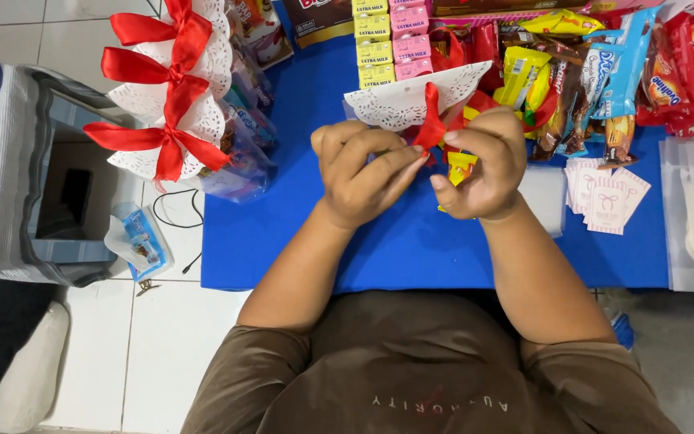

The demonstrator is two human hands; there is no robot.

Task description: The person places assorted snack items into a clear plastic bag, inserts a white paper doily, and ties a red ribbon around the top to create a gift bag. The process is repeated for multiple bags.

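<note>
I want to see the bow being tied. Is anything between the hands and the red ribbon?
Nothing visible. The left hand and the right hand both pinch the red ribbon directly, below the white doily.

Both hands [423, 165] meet over the middle of the tabletop [283, 241], holding a ribbon [430, 124] below a paper doily [411, 100]. Finished bow-tied bags [194, 104] lie along the tabletop's left edge. Small cartons [373, 40] stand at the far edge, snack packets [596, 80] fill the far right corner, and cards [606, 197] lie near the right edge.
</note>
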